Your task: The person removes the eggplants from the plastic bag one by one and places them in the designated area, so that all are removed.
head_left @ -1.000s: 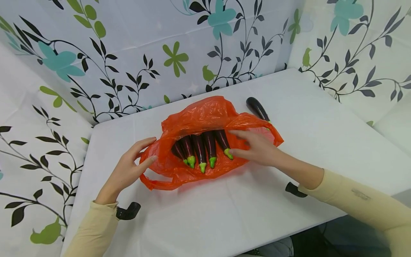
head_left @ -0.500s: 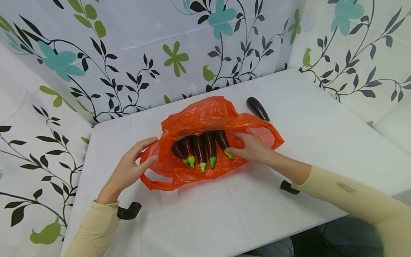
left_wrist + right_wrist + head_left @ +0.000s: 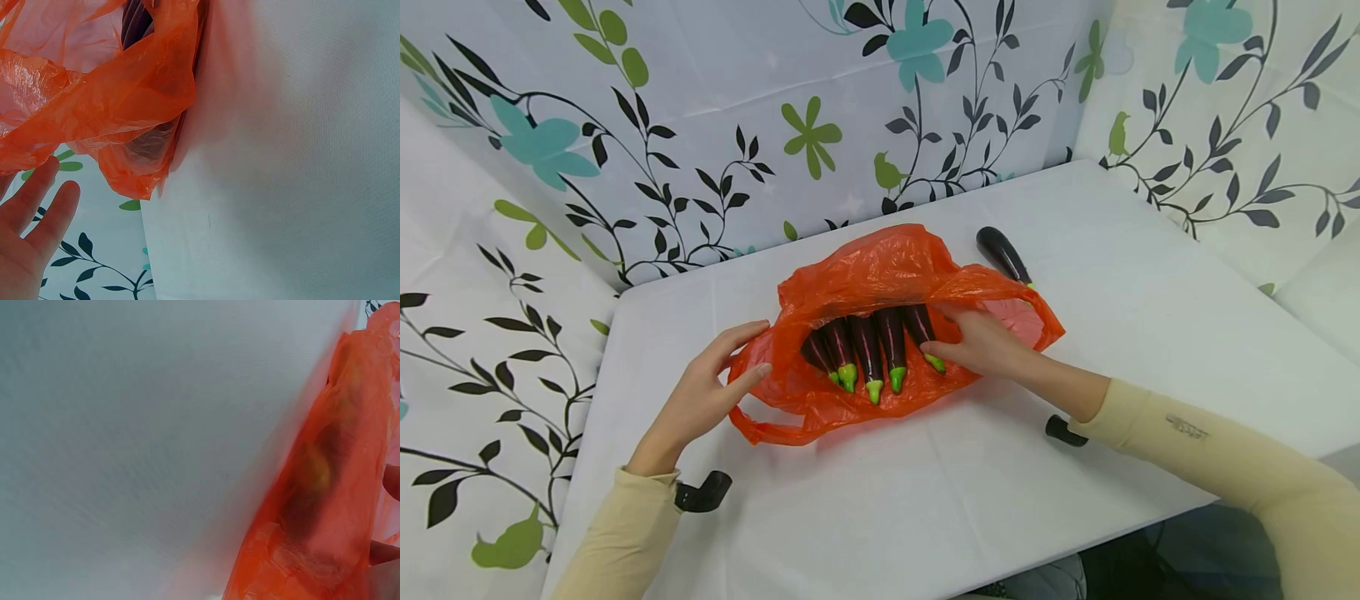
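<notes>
An orange plastic bag (image 3: pixel 865 267) lies on its side with its mouth facing me in the head view. Inside are several dark purple eggplants (image 3: pixel 867 346) with green stem ends. My left hand (image 3: pixel 703 396) is at the bag's left edge, thumb and fingers spread; the left wrist view shows its fingers (image 3: pixel 53 215) extended beside the plastic. My right hand (image 3: pixel 981 342) reaches into the right side of the mouth. Its thumb lies across the lower part of the rightmost eggplant (image 3: pixel 917 325), and its other fingertips are hidden, so I cannot tell whether it grips it.
Another eggplant (image 3: pixel 1000 250) lies outside the bag, behind its right side, its lower end partly covered by plastic. A bag handle (image 3: pixel 775 429) loops out at the front left. Patterned curtains (image 3: pixel 700 125) hang behind the white table (image 3: pixel 880 500).
My right hand has moved left and further into the bag's mouth, its thumb coming over the rightmost eggplant. The left hand, the bag and the eggplants have stayed put.
</notes>
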A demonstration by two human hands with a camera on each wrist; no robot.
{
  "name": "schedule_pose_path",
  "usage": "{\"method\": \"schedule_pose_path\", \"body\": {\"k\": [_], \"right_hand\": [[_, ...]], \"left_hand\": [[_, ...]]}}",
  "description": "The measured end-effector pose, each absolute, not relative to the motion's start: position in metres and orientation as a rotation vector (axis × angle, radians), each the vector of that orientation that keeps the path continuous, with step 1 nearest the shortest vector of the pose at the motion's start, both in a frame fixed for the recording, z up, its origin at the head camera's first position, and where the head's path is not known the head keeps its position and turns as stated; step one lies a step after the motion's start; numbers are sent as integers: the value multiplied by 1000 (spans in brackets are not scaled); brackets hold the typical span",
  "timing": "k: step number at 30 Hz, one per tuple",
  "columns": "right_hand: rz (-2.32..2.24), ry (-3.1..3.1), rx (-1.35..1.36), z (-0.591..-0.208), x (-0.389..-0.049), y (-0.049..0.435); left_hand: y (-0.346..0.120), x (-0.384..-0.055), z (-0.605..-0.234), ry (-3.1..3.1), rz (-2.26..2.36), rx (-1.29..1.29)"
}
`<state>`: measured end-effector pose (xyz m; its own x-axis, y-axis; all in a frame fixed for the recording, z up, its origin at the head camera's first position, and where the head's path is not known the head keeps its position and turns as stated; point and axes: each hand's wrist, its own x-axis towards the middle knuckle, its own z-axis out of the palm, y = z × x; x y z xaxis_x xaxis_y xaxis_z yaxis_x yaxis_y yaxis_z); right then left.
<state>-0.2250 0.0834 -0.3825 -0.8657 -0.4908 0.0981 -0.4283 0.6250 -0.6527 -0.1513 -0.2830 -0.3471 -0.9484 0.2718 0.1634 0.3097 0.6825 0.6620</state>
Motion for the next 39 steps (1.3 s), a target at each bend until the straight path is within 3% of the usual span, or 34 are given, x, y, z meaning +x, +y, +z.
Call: {"method": "schedule_pose_path", "body": {"k": [39], "right_hand": [[-1040, 2755, -917, -397, -248, 68]], "left_hand": [[-283, -153, -348, -2834, -1163, -498]]}}
